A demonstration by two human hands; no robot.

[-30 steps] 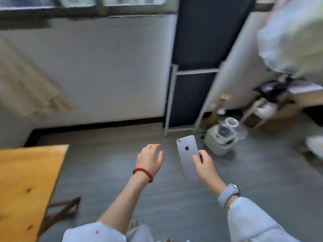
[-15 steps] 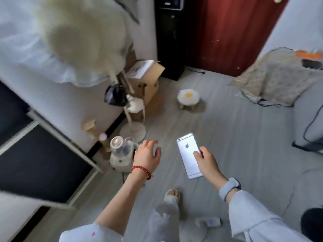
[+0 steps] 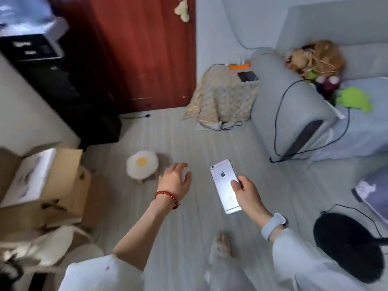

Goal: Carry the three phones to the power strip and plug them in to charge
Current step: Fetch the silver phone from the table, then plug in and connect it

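R hand (image 3: 247, 194) grips silver iPhone (image 3: 225, 185) by edges; L hand (image 3: 175, 181) empty, fingers loose. Keep firm pinch, head for orange power strip (image 3: 239, 65), mind floor cables (image 3: 231, 126).

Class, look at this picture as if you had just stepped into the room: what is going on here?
A person is walking across a room with a silver phone gripped in the right hand, back side up. The left hand is empty, fingers loosely spread. Ahead, beside the grey sofa, an orange power strip lies on a quilted cloth, with a dark phone next to it. The silver phone is not yet plugged in.
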